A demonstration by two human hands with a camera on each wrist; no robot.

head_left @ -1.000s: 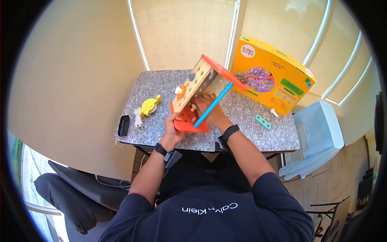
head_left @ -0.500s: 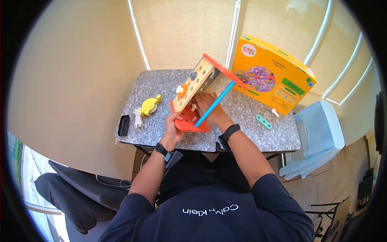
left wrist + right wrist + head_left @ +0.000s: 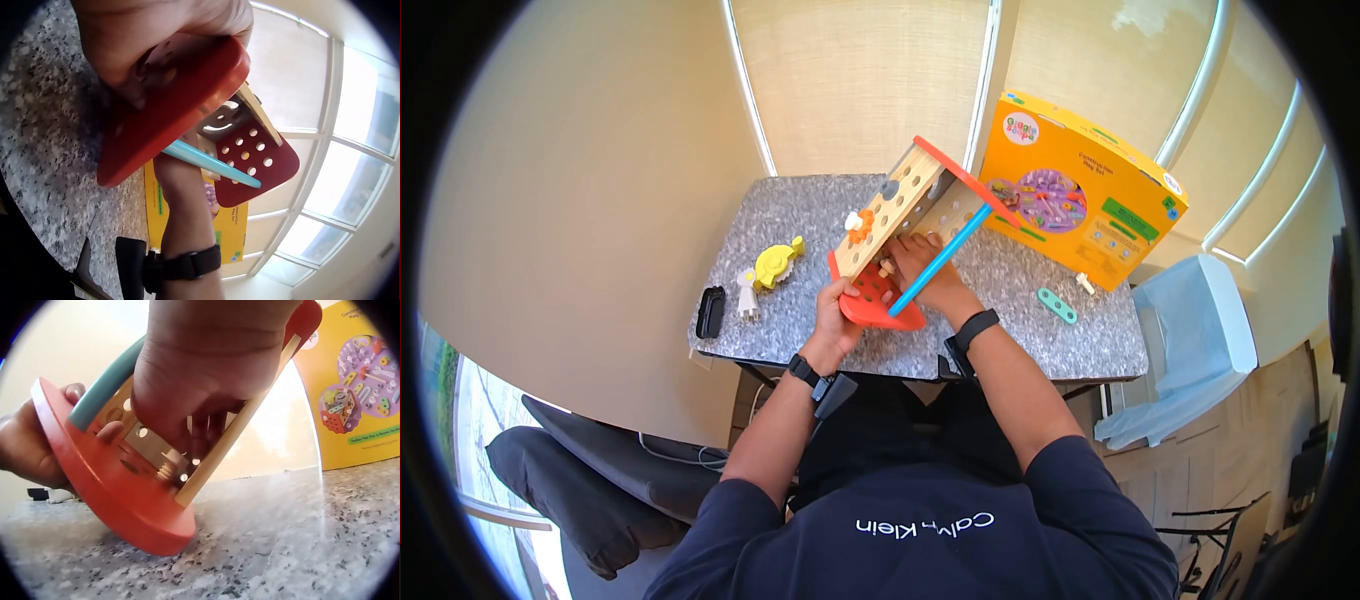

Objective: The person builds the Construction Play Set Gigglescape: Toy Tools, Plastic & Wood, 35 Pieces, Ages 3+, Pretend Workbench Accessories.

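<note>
Toy toolbox (image 3: 890,222) tilts in your hands over the front middle of the speckled grey table (image 3: 800,215), one red end towards you and the other raised and pointing away. Whether its lowest edge touches the tabletop, you cannot tell from these views.

Your left hand (image 3: 835,315) is clamped on the near red end (image 3: 882,308), with the thumb and fingers curled round its edge. Your right hand (image 3: 922,272) reaches inside the toolbox, passing behind the blue rod (image 3: 941,262) that joins the two ends. Those fingers bend down into the frame, close by a pale wooden bolt (image 3: 172,465) that stands out from the inside of the near end; their tips are partly hidden, so you cannot tell whether they pinch anything.

On the outside of the holed wooden side you have an orange gear (image 3: 861,234) with a white bolt head on it, and a grey round piece (image 3: 889,188) further up.

To your left on the table lie a yellow toy saw (image 3: 774,267), a white piece (image 3: 747,294) just beside it, and a black object (image 3: 711,312) near the edge. To your right are a teal strip with holes (image 3: 1056,306) and a small white bolt (image 3: 1085,283), which lies near the foot of the yellow cardboard box (image 3: 1120,185).
</note>
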